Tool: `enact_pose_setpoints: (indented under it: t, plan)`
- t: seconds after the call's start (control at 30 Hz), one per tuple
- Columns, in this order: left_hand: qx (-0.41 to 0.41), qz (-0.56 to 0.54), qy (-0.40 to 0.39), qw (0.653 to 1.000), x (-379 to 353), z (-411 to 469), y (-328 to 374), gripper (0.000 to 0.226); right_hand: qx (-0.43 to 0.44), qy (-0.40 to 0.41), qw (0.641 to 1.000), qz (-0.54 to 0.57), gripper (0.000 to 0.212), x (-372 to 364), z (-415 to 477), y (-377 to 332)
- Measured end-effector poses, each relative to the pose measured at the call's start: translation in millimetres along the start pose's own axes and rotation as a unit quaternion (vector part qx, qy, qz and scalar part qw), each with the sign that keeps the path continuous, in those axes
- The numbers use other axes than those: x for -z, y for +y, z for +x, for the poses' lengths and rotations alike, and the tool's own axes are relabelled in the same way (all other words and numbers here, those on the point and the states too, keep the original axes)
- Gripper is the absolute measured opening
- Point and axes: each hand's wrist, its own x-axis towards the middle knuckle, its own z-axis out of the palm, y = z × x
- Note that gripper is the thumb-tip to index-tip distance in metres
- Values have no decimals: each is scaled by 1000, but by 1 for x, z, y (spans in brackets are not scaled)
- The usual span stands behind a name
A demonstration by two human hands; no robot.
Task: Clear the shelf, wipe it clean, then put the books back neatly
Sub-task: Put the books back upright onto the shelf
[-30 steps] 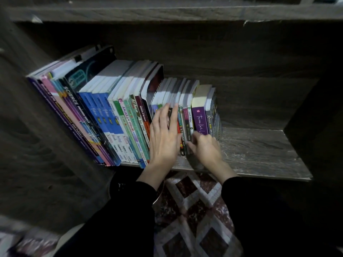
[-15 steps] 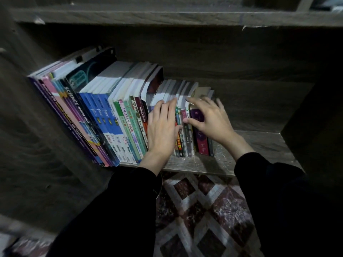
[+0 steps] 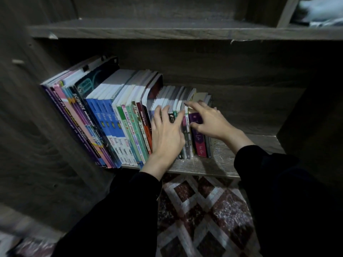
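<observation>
While both hands [image 3: 185, 127] rest flat and open, colourful books [image 3: 118, 123] lean left.

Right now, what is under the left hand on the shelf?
The left hand lies flat on the spines of small upright books, beside the purple book under the right hand. Their white page tops show above its fingers; the spines beneath are covered.

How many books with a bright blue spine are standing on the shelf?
3. They stand side by side in the left half of the row: blue spine one, blue spine two, blue spine three, right of the black SCIENCE book. More may be hidden behind the hands.
</observation>
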Motion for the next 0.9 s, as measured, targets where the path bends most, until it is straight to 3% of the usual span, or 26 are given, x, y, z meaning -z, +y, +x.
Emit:
enact_pose_setpoints:
  t: [0.17, 0.27, 0.4, 0.73, 0.9]
  plan:
    - [-25, -90, 85, 992, -6, -38, -2, 40, 2, -8, 1000, -13, 68, 2, 2, 0]
    - [42, -230, 3, 972, -3, -40, 6, 45, 1, -2, 1000, 3, 69, -1, 0, 0]
    - [82, -312, -53, 945, -1, -17, 22, 66, -9, -8, 1000, 3, 67, -1, 0, -3]
    - [153, -310, -117, 931, 61, -50, 8, 63, -28, -42, 999, -20, 62, 2, 4, -3]
    - [125, -259, -127, 949, 113, -52, -8, 48, -5, -42, 998, -40, 67, 7, 1, -16]
